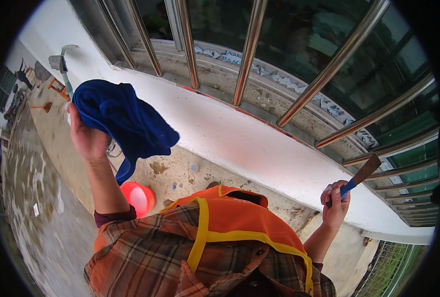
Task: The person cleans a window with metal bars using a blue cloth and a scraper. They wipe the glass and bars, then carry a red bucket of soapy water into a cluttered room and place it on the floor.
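My left hand (88, 139) is raised at the left and holds a dark blue cloth (121, 115), which drapes over the fingers with one corner hanging down. Part of the fingers is hidden under the fabric. Off to the right, my right hand (335, 208) grips the blue handle of a scraper (366, 169). Its flat brownish metal blade points up and outward, close to the window bars. In front of me runs a white wall (235, 137) below a barred window; neither hand appears to press on it.
Stainless steel bars (249, 52) guard the window above a dusty sill (220, 76) with torn paper along the frame. A red bucket (140, 198) stands on the concrete floor below my left arm. Beside the wall rises a pale green pipe (67, 81). A person (23, 76) stands far left.
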### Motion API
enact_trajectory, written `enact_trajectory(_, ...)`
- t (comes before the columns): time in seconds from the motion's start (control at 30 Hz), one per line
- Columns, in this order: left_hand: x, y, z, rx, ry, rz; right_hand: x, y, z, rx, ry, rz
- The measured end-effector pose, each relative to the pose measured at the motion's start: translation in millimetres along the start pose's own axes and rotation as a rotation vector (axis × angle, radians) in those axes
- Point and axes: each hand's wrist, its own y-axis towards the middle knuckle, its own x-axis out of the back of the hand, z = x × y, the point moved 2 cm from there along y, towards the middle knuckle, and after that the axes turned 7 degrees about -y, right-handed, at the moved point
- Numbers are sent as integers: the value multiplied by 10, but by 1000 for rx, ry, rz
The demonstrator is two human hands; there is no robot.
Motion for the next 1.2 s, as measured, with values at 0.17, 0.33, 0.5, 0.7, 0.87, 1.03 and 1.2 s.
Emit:
enact_trajectory(0.17,3,192,132,155,23,75,-27,13,-27,-17,11,-13)
enact_trajectory(0.33,193,1043,696,105,349,51,-123,75,-24,-10,55,12)
enact_trajectory(0.5,197,1787,1435,427,779,115,-160,77,-51,-20,44,-10)
enact_trajectory(0.7,-217,2140,2233,699,1180,834,-168,137,-125,-54,56,-38)
enact_trajectory(0.87,-216,2145,2314,607,1360,1037,-272,338,-118,-61,39,-11)
enact_trajectory(1.03,228,2165,1945,315,1374,551,-303,400,-30,23,52,5)
enact_trajectory(1.2,740,2200,1586,-214,2083,134,-226,335,-44,25,56,-5)
